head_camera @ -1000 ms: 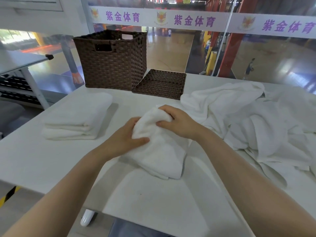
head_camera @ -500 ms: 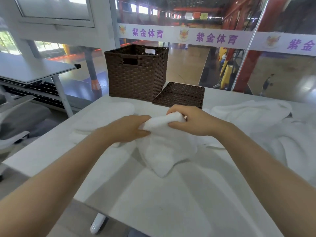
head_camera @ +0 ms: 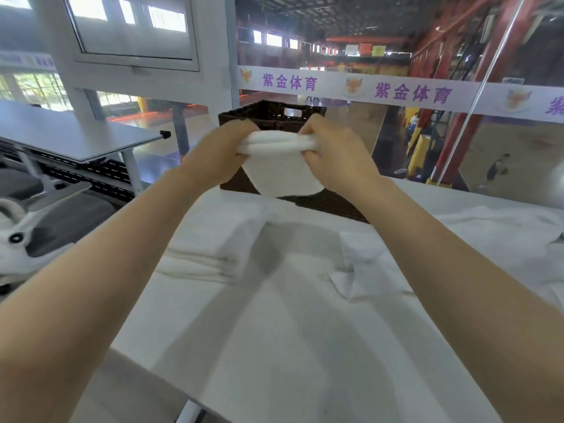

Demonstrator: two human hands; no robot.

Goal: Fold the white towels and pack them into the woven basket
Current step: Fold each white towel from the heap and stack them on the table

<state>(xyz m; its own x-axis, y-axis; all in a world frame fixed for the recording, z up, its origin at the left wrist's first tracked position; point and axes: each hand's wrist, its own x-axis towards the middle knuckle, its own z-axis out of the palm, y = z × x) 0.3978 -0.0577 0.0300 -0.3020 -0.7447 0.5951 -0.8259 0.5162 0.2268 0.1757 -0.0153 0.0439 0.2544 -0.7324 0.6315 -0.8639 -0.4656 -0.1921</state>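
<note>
From the head view, both hands are raised above the table [head_camera: 274,346], each gripping one end of a folded towel [head_camera: 282,166]. The left hand [head_camera: 219,154] has its fingers curled over the towel's left end, and the right hand [head_camera: 332,154] pinches the right end, thumb underneath. The towel's thick folded edge runs level between the two hands, and the rest hangs down below it, clear of the table. Directly behind the towel stands the basket [head_camera: 274,112], brown and woven, with a cut-out handle in its far rim; the towel is held in front of it, just below its rim, not inside. A flat woven lid [head_camera: 332,206] lies on the table to the right of the basket, partly hidden by the right wrist. A stack of folded towels [head_camera: 207,248] rests on the table under the left forearm, blurred. Loose towels [head_camera: 488,239] lie heaped at the right of the table.
</note>
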